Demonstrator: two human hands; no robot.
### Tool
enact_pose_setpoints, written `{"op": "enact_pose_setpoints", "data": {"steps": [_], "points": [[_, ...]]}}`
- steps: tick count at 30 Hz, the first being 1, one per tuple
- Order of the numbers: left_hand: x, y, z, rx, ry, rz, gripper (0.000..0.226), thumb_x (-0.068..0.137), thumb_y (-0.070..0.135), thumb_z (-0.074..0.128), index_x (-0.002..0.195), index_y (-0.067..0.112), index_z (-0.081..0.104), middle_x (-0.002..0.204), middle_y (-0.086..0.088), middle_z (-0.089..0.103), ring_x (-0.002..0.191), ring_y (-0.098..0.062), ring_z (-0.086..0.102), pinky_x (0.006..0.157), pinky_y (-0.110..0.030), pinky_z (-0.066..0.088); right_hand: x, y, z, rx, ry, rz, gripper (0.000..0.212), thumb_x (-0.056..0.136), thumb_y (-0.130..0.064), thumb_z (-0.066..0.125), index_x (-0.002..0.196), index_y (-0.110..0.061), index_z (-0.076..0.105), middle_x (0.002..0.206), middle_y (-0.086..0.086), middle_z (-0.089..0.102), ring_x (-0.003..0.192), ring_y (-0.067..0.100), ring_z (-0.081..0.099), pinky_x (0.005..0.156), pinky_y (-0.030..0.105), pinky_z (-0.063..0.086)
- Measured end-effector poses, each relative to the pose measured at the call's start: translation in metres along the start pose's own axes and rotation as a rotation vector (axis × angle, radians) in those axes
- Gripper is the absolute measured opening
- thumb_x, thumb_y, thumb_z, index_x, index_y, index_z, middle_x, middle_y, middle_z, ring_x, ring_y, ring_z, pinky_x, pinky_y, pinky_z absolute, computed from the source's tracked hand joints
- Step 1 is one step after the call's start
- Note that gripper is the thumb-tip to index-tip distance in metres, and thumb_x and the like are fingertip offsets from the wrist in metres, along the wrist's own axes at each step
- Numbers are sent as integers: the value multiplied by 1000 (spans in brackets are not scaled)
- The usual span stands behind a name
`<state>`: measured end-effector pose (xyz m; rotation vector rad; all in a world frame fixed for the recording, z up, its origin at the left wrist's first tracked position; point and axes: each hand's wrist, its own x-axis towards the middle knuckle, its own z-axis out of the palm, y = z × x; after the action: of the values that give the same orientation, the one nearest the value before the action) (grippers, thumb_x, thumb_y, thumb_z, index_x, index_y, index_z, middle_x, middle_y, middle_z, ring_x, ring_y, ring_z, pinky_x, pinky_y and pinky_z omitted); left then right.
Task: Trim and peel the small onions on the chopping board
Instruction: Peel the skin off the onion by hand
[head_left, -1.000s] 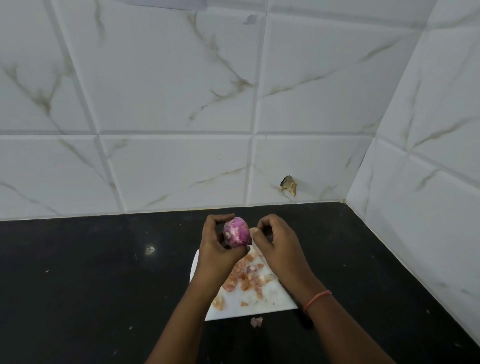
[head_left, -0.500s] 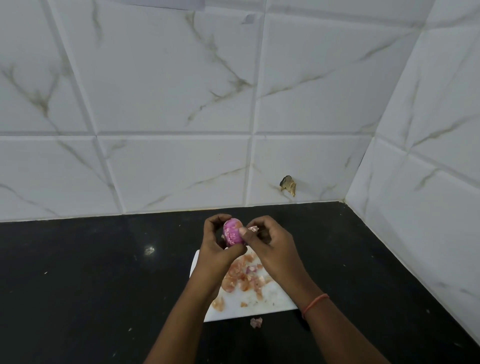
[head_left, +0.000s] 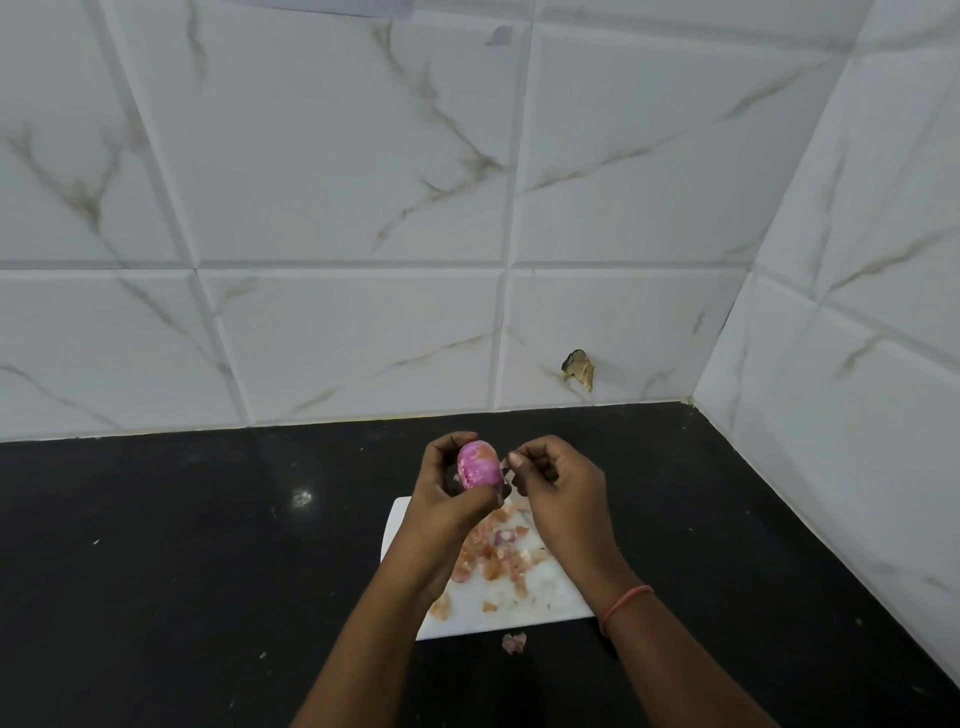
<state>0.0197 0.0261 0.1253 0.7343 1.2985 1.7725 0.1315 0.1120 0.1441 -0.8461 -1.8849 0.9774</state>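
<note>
So the left hand has its fingers curled round a small pink-purple onion, held up above the far end of the white rectangular chopping board. Right hand sits just beside the onion, fingertips pinching a thin flake of skin at its side. Orange-pink peel scraps litter the board, one more scrap lies on the black desk just off the board's near edge.

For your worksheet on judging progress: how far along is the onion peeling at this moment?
Done: many peel scraps lie on the white chopping board. In hand: the left hand grips a mostly bare purple onion while the right hand pinches a skin flake. Left: no other onions are visible.
</note>
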Motion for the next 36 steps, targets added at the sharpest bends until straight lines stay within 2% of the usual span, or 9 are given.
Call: {"op": "enact_pose_setpoints", "data": {"steps": [6, 9, 11, 14, 16, 19, 22, 29, 36], "points": [[-2, 8, -1, -144, -27, -26, 65, 63, 0, 69, 123, 23, 55, 130, -19, 54, 111, -37, 67, 90, -41, 58, 7, 16, -10, -42, 105, 81, 10, 92, -12, 63, 90, -20, 69, 84, -11, 70, 77, 3, 67, 71, 22, 57], [-3, 13, -1, -164, -31, -15, 66, 66, -3, 68, 126, 20, 54, 129, -14, 56, 111, -32, 69, 92, -42, 58, 12, 24, -15, -170, 17, 93, 19, 95, -13, 59, 107, -17, 72, 99, -4, 72, 89, 6, 65, 84, 26, 56], [-3, 11, 0, -110, -23, -2, 63, 71, -10, 67, 124, 22, 55, 126, -10, 57, 110, -27, 68, 84, -36, 59, 10, 23, -14, -206, 4, 50, 21, 94, -11, 59, 110, -16, 72, 104, -2, 72, 93, 6, 65, 86, 24, 55], [-3, 7, 0, 4, -10, 32, 69, 71, -17, 66, 123, 26, 53, 126, -11, 57, 107, -24, 62, 73, -25, 55, 4, 13, -12, -180, 66, -78, 14, 86, -7, 70, 95, -18, 73, 89, -9, 70, 84, 0, 65, 76, 14, 53], [-2, 4, -1, 45, -13, 48, 71, 71, -20, 67, 123, 27, 52, 127, -10, 55, 109, -25, 61, 74, -27, 56, 2, 2, -11, -57, 32, -90, 10, 84, -11, 73, 92, -17, 69, 85, -10, 68, 83, 2, 65, 73, 12, 51], [-1, 4, -1, 85, -18, 78, 69, 71, -12, 72, 122, 28, 52, 125, -8, 58, 114, -30, 63, 84, -38, 59, -3, -15, -7, 125, -123, -71, 20, 86, -20, 73, 105, -17, 66, 96, -10, 69, 92, 2, 66, 79, 15, 53], [-3, 6, 3, 94, -14, 115, 65, 67, 1, 78, 120, 25, 51, 123, -8, 62, 114, -30, 66, 93, -48, 58, -6, -20, -1, 83, -158, -123, 24, 82, -21, 76, 104, -21, 66, 97, -12, 69, 93, 2, 66, 79, 15, 54], [-4, 7, 10, 178, 33, 212, 55, 68, 7, 73, 115, 17, 45, 111, -11, 59, 98, -24, 66, 86, -39, 59, -10, -21, 5, 57, -110, -155, 20, 80, -22, 79, 97, -19, 69, 90, -12, 71, 87, 3, 68, 77, 17, 56], [-2, 4, 10, 137, 26, 228, 57, 67, 2, 73, 115, 15, 45, 111, -14, 59, 98, -24, 67, 86, -38, 59, -10, -17, 6, 78, -100, -156, 21, 80, -17, 79, 100, -14, 73, 92, -7, 73, 88, 6, 70, 79, 23, 58]]}}
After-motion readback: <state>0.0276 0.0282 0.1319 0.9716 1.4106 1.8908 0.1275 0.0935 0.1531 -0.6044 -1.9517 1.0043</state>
